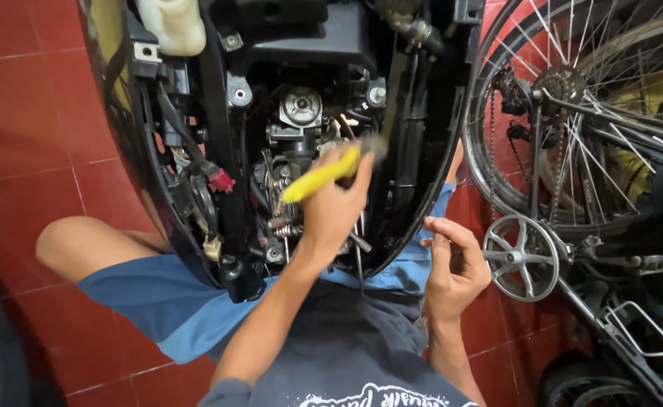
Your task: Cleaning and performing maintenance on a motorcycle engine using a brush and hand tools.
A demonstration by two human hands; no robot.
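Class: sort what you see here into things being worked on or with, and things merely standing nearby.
In use: yellow-handled brush, left hand, open engine bay, right hand.
Nearby only: bicycle wheel, small trainer wheel, red floor tiles.

The left hand (336, 207) grips a yellow plastic-handled tool (324, 175) over the exposed black scooter engine bay (301, 113). The right hand (456, 264) rests curled just beside the glossy black body panel (422, 188), near a spoked bicycle wheel (572, 105).

You have no packages, signs or screens before you; the only lettering is a white curved print (369, 396) on your dark shirt.
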